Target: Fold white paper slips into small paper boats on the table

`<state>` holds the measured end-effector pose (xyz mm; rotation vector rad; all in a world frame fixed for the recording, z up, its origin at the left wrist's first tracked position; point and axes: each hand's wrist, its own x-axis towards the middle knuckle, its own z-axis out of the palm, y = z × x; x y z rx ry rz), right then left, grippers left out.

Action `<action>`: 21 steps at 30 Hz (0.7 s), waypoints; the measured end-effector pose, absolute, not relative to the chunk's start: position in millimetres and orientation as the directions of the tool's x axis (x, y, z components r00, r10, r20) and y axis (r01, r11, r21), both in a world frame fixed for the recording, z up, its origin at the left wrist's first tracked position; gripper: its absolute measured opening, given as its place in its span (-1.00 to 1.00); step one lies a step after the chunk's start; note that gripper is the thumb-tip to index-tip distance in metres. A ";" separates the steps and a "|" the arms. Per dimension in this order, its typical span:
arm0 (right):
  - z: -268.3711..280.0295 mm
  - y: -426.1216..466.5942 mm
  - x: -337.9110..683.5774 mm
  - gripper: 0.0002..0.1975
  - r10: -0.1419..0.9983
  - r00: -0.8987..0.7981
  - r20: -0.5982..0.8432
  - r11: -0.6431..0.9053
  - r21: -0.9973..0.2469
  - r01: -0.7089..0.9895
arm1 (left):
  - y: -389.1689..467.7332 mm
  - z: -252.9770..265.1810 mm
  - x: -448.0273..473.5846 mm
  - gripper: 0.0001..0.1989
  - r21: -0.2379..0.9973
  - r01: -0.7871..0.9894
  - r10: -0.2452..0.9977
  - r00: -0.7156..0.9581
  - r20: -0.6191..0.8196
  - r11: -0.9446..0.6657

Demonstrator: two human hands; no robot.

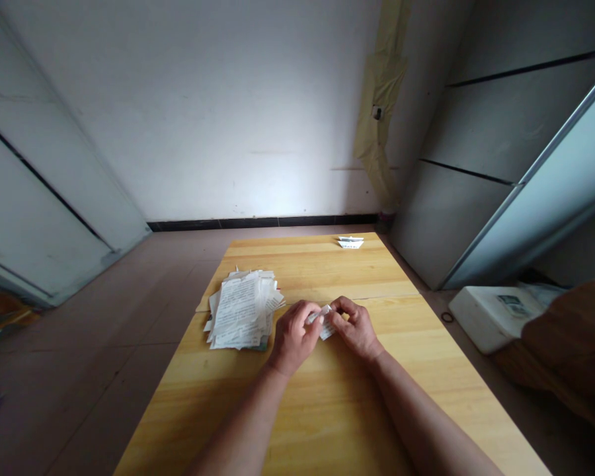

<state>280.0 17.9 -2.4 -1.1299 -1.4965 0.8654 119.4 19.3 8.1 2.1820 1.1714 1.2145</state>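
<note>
Between my two hands is a small folded piece of printed paper point(328, 328), held just over the middle of the wooden table. My left hand point(296, 334) pinches its left side between thumb and fingers. On the other side, my right hand point(356, 328) grips the paper's right edge with thumb and forefinger. Parts of the paper are hidden behind the fingers. To the left of my left hand lies an untidy stack of printed paper sheets point(240, 311). A folded paper boat point(351, 242) rests near the far edge of the table.
The wooden table point(188, 410) stands before a white wall point(228, 132) with a taped strip point(377, 132). A grey cabinet point(456, 178) is at the right. A white box point(490, 317) sits low on the right, beside a brown object point(575, 337).
</note>
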 end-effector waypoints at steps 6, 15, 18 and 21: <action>-2.5 16.3 281.8 -0.75 0.927 -0.124 0.353 0.369 -0.918 0.144 | 26.8 -1.0 115.7 -0.84 0.944 0.161 0.950 0.175 0.259 -0.288; 4.9 11.0 281.4 -0.76 0.952 -0.142 0.270 0.291 -0.943 0.164 | 28.2 2.0 114.7 -0.85 0.953 0.135 0.955 0.158 0.251 -0.273; 6.0 10.9 281.2 -0.76 0.956 -0.126 0.264 0.282 -0.945 0.165 | 25.8 4.7 116.1 -0.86 0.943 0.139 0.946 0.159 0.282 -0.304; 3.5 11.9 282.1 -0.76 0.947 -0.146 0.285 0.306 -0.941 0.146 | 24.4 6.2 117.0 -0.87 0.944 0.113 0.944 0.153 0.293 -0.311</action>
